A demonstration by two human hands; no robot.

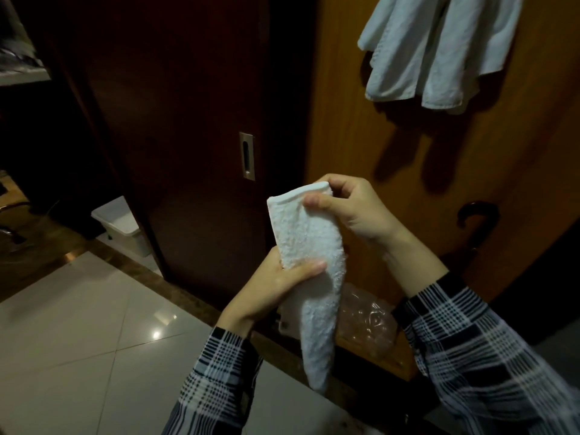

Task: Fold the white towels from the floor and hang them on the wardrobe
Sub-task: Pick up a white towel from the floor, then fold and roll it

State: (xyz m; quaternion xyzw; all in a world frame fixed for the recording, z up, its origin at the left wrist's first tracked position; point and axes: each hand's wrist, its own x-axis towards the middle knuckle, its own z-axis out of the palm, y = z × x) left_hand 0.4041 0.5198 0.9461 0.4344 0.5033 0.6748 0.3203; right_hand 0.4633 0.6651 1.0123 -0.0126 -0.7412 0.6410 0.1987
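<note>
Folding is the step in hand, by the look of it: a small white towel (pixel 309 246) stands upright in mid-frame, already doubled into a narrow strip, its tail tapering down toward the lower centre. The right hand (pixel 351 208) pinches the top hem, thumb in front and fingers curled behind. The left hand (pixel 279 284) grips the strip partway down, thumb laid across the front, fingers wrapped behind.

Behind it, at the upper right of the frame, more white towels (pixel 439 48) already hang against the lighter wardrobe door (pixel 361 127), so part of the job looks done. A dark sliding door (pixel 188 120) with a metal recessed handle (pixel 247 156) fills the centre. A white bin (pixel 120 226) sits at left on the tiled floor (pixel 78 324), and a crumpled clear plastic bag (pixel 367 321) lies low behind the towel.

Next, I'd judge, comes squaring the loose tail, then a lift up and right to hang it beside the others; the hem needs a firm hold so the fold doesn't spring open.
</note>
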